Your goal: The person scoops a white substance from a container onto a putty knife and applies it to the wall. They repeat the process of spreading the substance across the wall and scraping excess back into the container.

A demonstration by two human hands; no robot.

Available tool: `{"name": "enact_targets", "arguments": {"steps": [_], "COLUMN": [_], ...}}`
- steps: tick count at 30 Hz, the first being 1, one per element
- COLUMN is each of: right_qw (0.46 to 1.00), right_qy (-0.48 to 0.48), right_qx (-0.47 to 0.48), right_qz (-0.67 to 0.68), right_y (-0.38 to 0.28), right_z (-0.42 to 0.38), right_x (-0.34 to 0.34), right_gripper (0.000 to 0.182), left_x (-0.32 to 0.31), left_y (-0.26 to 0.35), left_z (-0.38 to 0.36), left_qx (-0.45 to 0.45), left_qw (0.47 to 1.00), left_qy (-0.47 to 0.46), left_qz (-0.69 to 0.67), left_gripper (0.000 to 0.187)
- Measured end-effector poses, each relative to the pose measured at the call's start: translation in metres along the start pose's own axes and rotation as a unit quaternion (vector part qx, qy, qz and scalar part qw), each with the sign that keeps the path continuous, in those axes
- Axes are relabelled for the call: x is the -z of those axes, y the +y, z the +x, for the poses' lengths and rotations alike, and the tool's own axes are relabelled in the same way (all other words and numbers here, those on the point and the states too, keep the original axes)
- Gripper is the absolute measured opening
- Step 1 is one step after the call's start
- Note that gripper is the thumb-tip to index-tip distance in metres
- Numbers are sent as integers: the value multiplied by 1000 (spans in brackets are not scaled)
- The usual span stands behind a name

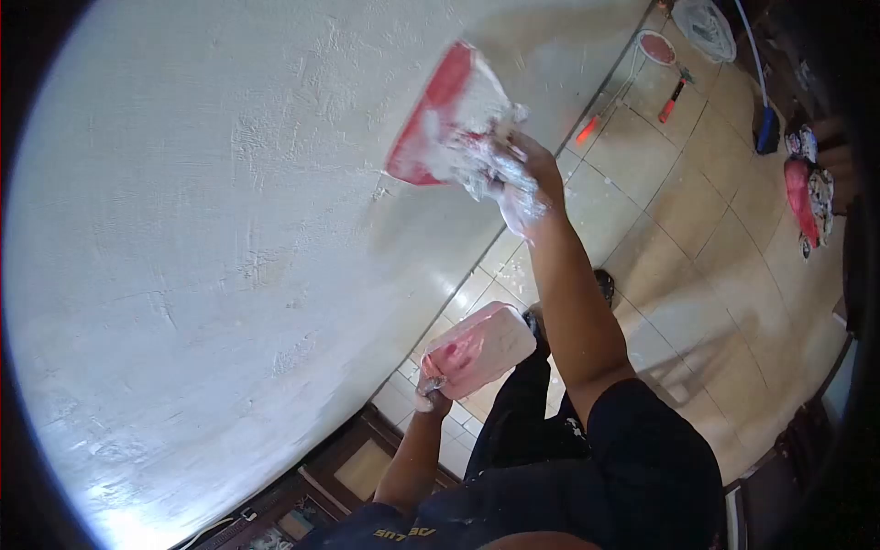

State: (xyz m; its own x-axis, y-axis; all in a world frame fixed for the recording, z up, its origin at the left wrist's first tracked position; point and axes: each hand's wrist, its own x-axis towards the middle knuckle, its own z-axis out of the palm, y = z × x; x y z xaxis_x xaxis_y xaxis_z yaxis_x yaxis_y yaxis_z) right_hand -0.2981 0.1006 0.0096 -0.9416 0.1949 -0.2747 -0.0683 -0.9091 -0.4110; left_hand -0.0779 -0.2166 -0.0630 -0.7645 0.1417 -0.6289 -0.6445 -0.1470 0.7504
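My right hand (527,179), coated in white paste, is closed round a red spreader (435,115) that is partly covered with the same paste. The spreader's long edge lies at or close to the white wall (183,202); exact contact is hard to tell. Lower down, my left hand (433,390) grips the near end of a pinkish-white rectangular container (481,350), held tilted above my legs. Pink and white smears show on the container. Rough patches and streaks of paste mark the wall.
On the tiled floor (687,202) lie a tool with an orange handle (587,130), a red-and-black handled tool (672,101), a round pinkish item (656,48), a plastic bag (706,27) and a blue brush (767,130). Brown wooden furniture (321,477) stands at the bottom.
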Motion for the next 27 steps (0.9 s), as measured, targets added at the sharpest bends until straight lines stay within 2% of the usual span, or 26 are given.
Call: {"name": "enact_targets", "arguments": {"steps": [1, 3, 4, 6, 7, 8, 9, 10, 11, 12, 13, 15, 16, 19, 20, 21, 23, 24, 25, 26, 27], "right_qw": [1000, 996, 993, 977, 961, 973, 965, 978, 987, 993, 996, 997, 998, 998, 997, 997, 991, 971, 940, 942, 940], "right_qy": [-1, 26, 81, 151, 174, 185, 214, 174, 134, 89, 44, 39, 19, -6, -2, 0, 87, 135, 182, 207, 230], "right_qx": [1, -13, -2, 5, -27, -44, -84, -86, -86, -73, -61, -61, -54, -21, 3, 2, 11, 1, -11, -67, -120], "right_qz": [0, -88, -91, -151, -211, -133, -128, -74, -21, -29, -38, -41, -40, -56, -82, -82, -101, -197, -290, -257, -223], "right_y": [3, 27, 41, 78, 90, 97, 84, 80, 74, 67, 59, 20, 5, 8, 34, 50, 68, 104, 131, 132, 133], "right_z": [9, 25, 30, 29, 26, 12, -7, -16, -19, -16, -16, -27, -31, -26, -9, -7, 1, 14, 21, 9, -7], "right_x": [6, 41, 70, 148, 183, 199, 194, 190, 187, 171, 142, 41, -3, -58, -33, -9, 54, 120, 181, 210, 224], "right_gripper": [30, 28, 28, 27, 26, 25, 30, 32, 36, 36, 36, 36, 36, 35, 30, 30, 27, 27, 26, 29, 31], "left_x": [0, 0, -5, -19, -14, -4, 1, 0, 0, -4, -8, -14, -21, -24, -23, -21, -20, -17, -11, -5, -7], "left_y": [-2, -2, 4, 20, 16, 8, 4, 4, 5, 7, 11, 18, 23, 23, 21, 17, 11, 6, 1, -1, 4], "left_z": [-1, -4, -6, -8, -5, -4, -3, -4, -6, -6, -6, -11, -12, -12, -14, -16, -12, -8, -7, -8, -10], "left_qx": [-1, 4, 2, -76, -77, -34, 8, 5, -28, -61, -63, -48, -14, 22, 25, -8, -75, -71, -28, 14, 14], "left_qw": [1000, 999, 999, 968, 968, 991, 1000, 1000, 997, 991, 991, 998, 1000, 997, 997, 998, 973, 974, 997, 998, 998], "left_qy": [0, 19, 15, 1, 2, 16, 29, 28, 10, -7, -7, -24, -3, 46, 48, 47, 42, 44, 27, 12, 18], "left_qz": [0, -29, -31, 241, 239, 125, 9, 8, 65, 122, 119, 33, -14, -56, -55, 37, 213, 209, 73, -63, -65], "left_gripper": [64, 63, 63, 61, 61, 59, 58, 58, 58, 57, 57, 60, 65, 69, 69, 69, 68, 68, 67, 66, 66]}}
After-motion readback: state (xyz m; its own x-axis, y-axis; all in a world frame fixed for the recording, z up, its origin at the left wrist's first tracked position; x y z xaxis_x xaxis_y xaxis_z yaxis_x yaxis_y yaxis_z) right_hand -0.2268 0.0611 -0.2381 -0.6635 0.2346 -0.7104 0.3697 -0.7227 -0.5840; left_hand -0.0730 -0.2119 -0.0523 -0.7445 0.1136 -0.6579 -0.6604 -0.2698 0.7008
